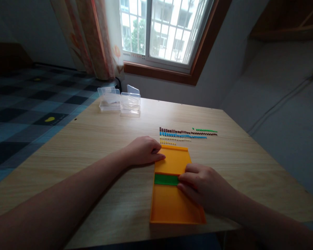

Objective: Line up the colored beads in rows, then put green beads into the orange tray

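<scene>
An orange tray (176, 205) lies lengthwise near the front edge of the table, with a raised flat section (172, 160) at its far end. Across the tray, just below that section, sits a green strip (166, 179). My left hand (144, 150) is curled around the tray's upper left edge, its thumb resting on the flat section. With fingers closed, my right hand (202, 180) grips the right end of the green strip at the tray's right side; the fingers hide that end. Beyond the tray, small brown pieces (172, 131), blue pieces (169, 134) and yellow pieces (167, 142) lie in rows.
Small green pieces (206, 130) line up at the far right of the rows. Two clear plastic boxes (130, 108) with raised lids stand at the table's far left. The wooden table (114, 205) borders a checked bed (41, 100); a window (167, 31) is behind.
</scene>
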`<control>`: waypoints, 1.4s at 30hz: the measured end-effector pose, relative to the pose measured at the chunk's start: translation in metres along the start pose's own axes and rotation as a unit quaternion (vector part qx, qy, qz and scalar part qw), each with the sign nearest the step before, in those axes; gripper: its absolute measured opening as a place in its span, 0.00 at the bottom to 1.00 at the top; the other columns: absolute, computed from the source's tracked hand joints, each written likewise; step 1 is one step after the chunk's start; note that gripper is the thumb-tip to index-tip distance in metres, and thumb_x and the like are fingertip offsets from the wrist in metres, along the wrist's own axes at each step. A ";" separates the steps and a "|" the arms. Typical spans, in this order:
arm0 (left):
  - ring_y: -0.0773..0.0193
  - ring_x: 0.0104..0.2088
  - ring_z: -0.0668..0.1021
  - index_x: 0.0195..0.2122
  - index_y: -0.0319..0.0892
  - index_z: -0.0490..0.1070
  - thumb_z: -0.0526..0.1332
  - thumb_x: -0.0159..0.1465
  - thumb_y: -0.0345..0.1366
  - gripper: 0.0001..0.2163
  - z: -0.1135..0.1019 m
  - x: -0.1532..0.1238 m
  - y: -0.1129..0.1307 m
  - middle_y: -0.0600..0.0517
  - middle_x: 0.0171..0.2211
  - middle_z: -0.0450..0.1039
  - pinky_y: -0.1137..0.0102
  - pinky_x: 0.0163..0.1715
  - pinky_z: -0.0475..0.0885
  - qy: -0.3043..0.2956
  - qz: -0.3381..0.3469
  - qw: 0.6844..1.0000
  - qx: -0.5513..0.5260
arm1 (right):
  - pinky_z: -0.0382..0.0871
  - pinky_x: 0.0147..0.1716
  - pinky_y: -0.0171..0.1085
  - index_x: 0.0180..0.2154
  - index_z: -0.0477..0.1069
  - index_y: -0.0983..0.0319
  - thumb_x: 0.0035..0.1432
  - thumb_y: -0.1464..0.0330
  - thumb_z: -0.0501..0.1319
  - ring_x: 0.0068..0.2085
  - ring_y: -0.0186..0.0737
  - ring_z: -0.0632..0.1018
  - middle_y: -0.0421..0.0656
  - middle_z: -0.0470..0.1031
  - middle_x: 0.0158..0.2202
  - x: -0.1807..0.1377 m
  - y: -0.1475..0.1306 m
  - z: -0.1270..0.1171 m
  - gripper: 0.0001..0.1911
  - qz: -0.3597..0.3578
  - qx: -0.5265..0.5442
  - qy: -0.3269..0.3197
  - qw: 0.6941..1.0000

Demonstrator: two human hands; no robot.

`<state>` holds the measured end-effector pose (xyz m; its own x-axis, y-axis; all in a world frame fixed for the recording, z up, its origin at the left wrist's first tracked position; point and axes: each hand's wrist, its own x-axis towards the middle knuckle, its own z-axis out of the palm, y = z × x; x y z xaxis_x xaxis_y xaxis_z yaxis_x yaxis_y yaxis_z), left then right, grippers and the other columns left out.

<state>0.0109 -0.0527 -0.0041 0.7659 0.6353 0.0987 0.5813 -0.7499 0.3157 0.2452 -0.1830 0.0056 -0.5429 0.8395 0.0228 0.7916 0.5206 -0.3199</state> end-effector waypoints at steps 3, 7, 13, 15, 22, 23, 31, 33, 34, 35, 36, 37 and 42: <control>0.66 0.24 0.66 0.19 0.42 0.62 0.62 0.62 0.46 0.19 0.000 0.000 0.000 0.54 0.21 0.68 0.69 0.25 0.55 0.002 -0.001 1.000 0.003 | 0.62 0.35 0.36 0.33 0.76 0.61 0.67 0.68 0.58 0.36 0.38 0.73 0.42 0.73 0.34 -0.001 -0.001 0.000 0.10 -0.001 0.005 -0.001 1.000; 0.66 0.24 0.66 0.19 0.42 0.62 0.62 0.62 0.46 0.19 0.000 0.000 0.000 0.55 0.21 0.68 0.69 0.25 0.55 0.001 0.006 1.000 -0.001 | 0.63 0.34 0.36 0.33 0.77 0.61 0.66 0.69 0.58 0.35 0.37 0.74 0.43 0.73 0.33 -0.003 -0.002 -0.001 0.10 -0.007 0.011 0.007 1.000; 0.66 0.24 0.66 0.19 0.42 0.61 0.62 0.62 0.46 0.19 0.000 0.000 0.000 0.54 0.21 0.68 0.69 0.25 0.55 -0.005 -0.001 1.000 -0.004 | 0.64 0.29 0.34 0.37 0.79 0.61 0.63 0.73 0.57 0.31 0.34 0.74 0.43 0.75 0.32 -0.001 0.008 -0.011 0.11 -0.043 0.088 0.102 0.990; 0.66 0.24 0.66 0.19 0.42 0.61 0.62 0.61 0.46 0.19 0.000 0.000 0.000 0.54 0.21 0.68 0.69 0.26 0.55 -0.005 -0.002 1.000 -0.004 | 0.63 0.26 0.34 0.39 0.79 0.61 0.61 0.73 0.57 0.28 0.34 0.72 0.42 0.75 0.30 0.003 0.019 -0.016 0.11 -0.041 0.104 0.180 0.977; 0.66 0.23 0.64 0.19 0.42 0.61 0.63 0.61 0.46 0.19 0.000 0.000 -0.002 0.55 0.20 0.65 0.69 0.25 0.53 -0.001 -0.004 1.000 0.004 | 0.65 0.28 0.37 0.36 0.80 0.60 0.62 0.67 0.58 0.29 0.37 0.72 0.43 0.77 0.30 0.022 0.069 -0.028 0.11 0.058 0.097 0.404 0.908; 0.66 0.22 0.64 0.19 0.42 0.61 0.63 0.61 0.47 0.19 0.000 0.000 -0.003 0.55 0.19 0.64 0.69 0.24 0.53 0.002 -0.005 1.000 0.008 | 0.65 0.29 0.37 0.36 0.80 0.61 0.62 0.67 0.58 0.29 0.38 0.71 0.43 0.76 0.29 0.025 0.077 -0.029 0.11 0.068 0.097 0.428 0.896; 0.66 0.22 0.64 0.19 0.43 0.61 0.62 0.61 0.47 0.19 -0.003 -0.001 -0.003 0.55 0.19 0.65 0.69 0.24 0.53 -0.001 -0.012 1.000 0.018 | 0.69 0.45 0.44 0.39 0.80 0.62 0.60 0.67 0.56 0.41 0.45 0.75 0.47 0.77 0.38 0.043 0.140 -0.019 0.14 0.150 0.066 0.526 0.835; 0.66 0.22 0.65 0.19 0.42 0.60 0.62 0.61 0.47 0.19 -0.004 -0.002 -0.002 0.55 0.19 0.65 0.69 0.24 0.53 0.001 -0.012 1.000 0.019 | 0.67 0.50 0.46 0.41 0.80 0.62 0.59 0.68 0.55 0.45 0.47 0.74 0.48 0.77 0.40 0.048 0.147 -0.011 0.15 0.162 0.049 0.524 0.835; 0.66 0.22 0.65 0.19 0.42 0.60 0.62 0.61 0.48 0.19 -0.004 -0.002 -0.002 0.55 0.19 0.64 0.69 0.24 0.53 0.000 -0.012 1.000 0.021 | 0.66 0.52 0.46 0.41 0.80 0.62 0.59 0.69 0.56 0.47 0.47 0.74 0.48 0.77 0.41 0.050 0.149 -0.007 0.15 0.163 0.042 0.522 0.836; 0.66 0.22 0.65 0.19 0.42 0.61 0.62 0.60 0.48 0.19 -0.004 -0.002 -0.002 0.55 0.19 0.64 0.69 0.24 0.53 -0.001 -0.013 1.000 0.023 | 0.65 0.53 0.47 0.41 0.80 0.61 0.58 0.69 0.56 0.48 0.48 0.74 0.49 0.76 0.42 0.052 0.151 -0.004 0.15 0.164 0.037 0.519 0.838; 0.66 0.22 0.64 0.19 0.42 0.61 0.62 0.60 0.48 0.19 -0.004 -0.002 -0.003 0.55 0.19 0.64 0.69 0.24 0.53 -0.003 -0.014 1.000 0.025 | 0.65 0.54 0.47 0.42 0.80 0.61 0.58 0.70 0.56 0.48 0.48 0.73 0.49 0.76 0.42 0.054 0.151 -0.001 0.15 0.165 0.032 0.516 0.840; 0.66 0.22 0.64 0.20 0.42 0.61 0.62 0.60 0.48 0.19 -0.004 -0.003 -0.003 0.55 0.19 0.64 0.69 0.24 0.53 -0.003 -0.016 1.000 0.026 | 0.65 0.55 0.47 0.42 0.80 0.61 0.57 0.70 0.57 0.49 0.48 0.73 0.49 0.76 0.43 0.056 0.152 0.002 0.15 0.165 0.027 0.511 0.843; 0.66 0.23 0.64 0.20 0.43 0.60 0.63 0.59 0.47 0.18 -0.004 -0.003 -0.005 0.55 0.19 0.65 0.70 0.24 0.53 -0.007 -0.018 1.000 0.024 | 0.62 0.58 0.47 0.45 0.80 0.61 0.58 0.74 0.55 0.52 0.48 0.71 0.50 0.75 0.48 0.067 0.161 0.002 0.18 0.163 0.000 0.480 0.862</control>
<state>0.0049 -0.0505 -0.0026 0.7481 0.6594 0.0745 0.6206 -0.7349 0.2734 0.3360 -0.0433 -0.0467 0.1907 0.6837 0.7043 0.8586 0.2316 -0.4573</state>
